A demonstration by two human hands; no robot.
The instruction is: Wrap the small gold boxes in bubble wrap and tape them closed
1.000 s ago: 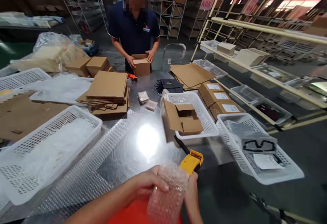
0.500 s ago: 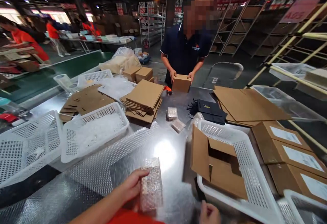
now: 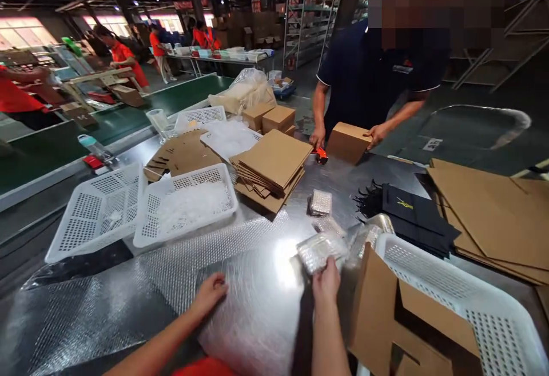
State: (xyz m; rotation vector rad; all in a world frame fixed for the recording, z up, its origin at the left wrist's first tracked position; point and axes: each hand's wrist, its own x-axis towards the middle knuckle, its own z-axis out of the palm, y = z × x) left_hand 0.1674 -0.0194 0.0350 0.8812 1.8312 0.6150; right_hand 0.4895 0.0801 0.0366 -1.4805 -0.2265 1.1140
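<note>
In the head view, the right hand (image 3: 326, 282) is closing its grip on a small clear bubble-wrapped packet (image 3: 321, 250) at lower centre, just above the shiny metal counter (image 3: 266, 284). The left hand (image 3: 209, 295) is lying flat and open on a sheet of bubble wrap (image 3: 171, 273). At right, black paper bags (image 3: 407, 216) are carrying a gold mark too small to read. At the top, a co-worker's hands are holding a brown cardboard box (image 3: 348, 142).

Stacked flat cardboard (image 3: 272, 173), white mesh baskets (image 3: 141, 213), black bags (image 3: 414, 219), co-worker's box (image 3: 348, 142)
</note>
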